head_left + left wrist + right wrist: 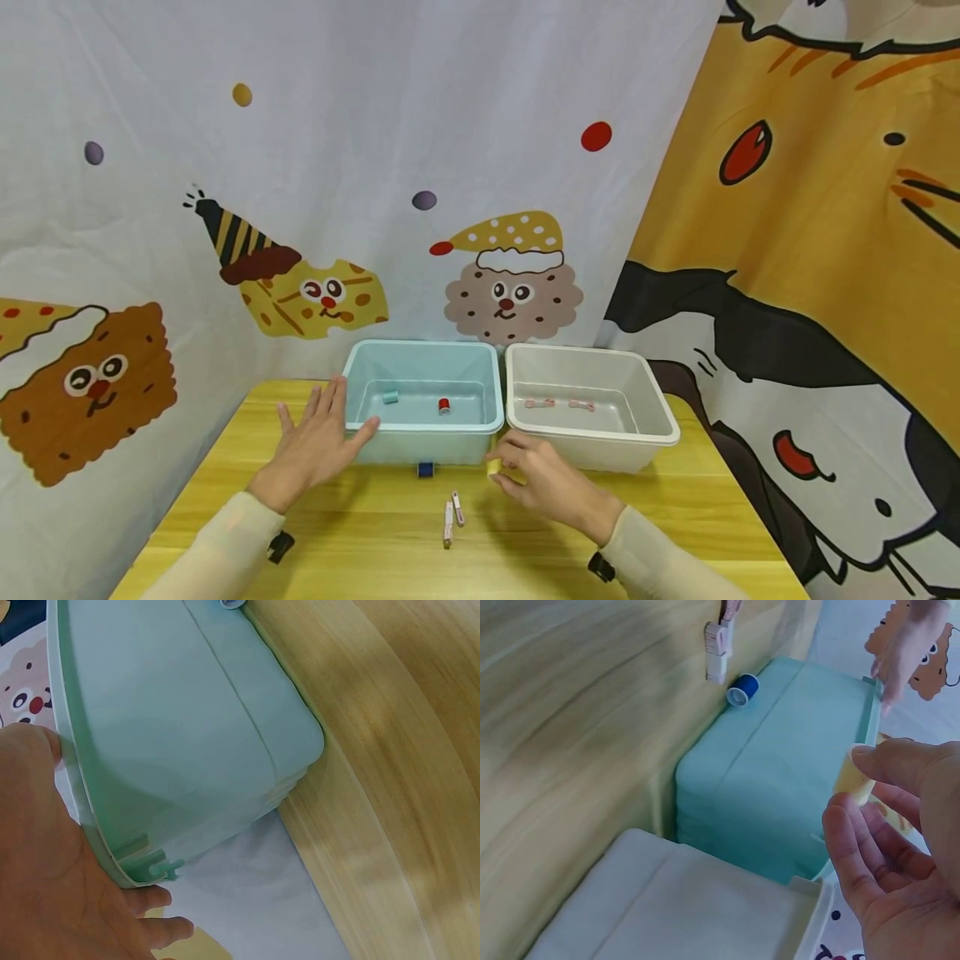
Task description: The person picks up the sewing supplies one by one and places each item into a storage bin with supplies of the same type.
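Right hand (551, 486) pinches yellow spool (493, 467), prob. light, stiff, bit slippery; best hold: its ends. Left hand (315, 446) w/ fingers spread, at blue bin (450, 447).

A yellowish table (367, 542) stands before a printed white curtain (337, 125), an orange curtain (810, 192) hanging at right.

My head view is bright, soft shadows crossing the yellow wood-grain counter (375, 550) at six o'clock; right-wrist view, dimmer.

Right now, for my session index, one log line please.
right hand: pinches yellow spool | left hand: at light-blue bin | dark-blue spool: on table
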Motion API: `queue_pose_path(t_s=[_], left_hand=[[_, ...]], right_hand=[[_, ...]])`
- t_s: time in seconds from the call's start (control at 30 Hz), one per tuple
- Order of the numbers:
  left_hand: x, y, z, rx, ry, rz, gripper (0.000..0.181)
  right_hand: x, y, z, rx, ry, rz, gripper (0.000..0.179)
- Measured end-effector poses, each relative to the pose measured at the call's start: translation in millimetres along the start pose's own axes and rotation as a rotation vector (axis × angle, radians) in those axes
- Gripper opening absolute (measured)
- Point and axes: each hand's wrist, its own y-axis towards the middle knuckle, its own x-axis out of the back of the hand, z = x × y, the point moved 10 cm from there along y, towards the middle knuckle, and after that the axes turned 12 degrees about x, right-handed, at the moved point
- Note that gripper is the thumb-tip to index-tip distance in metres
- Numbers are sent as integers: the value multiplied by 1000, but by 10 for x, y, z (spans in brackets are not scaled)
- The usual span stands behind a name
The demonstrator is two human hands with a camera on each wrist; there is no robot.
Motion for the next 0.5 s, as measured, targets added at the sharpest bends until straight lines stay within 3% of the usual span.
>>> queue_pose_path(t_s=[0.5], left_hand=[[-1,-4,9,-5,-11,-3,118]], right_hand=[[161,197,83,55,-33,-16,26]])
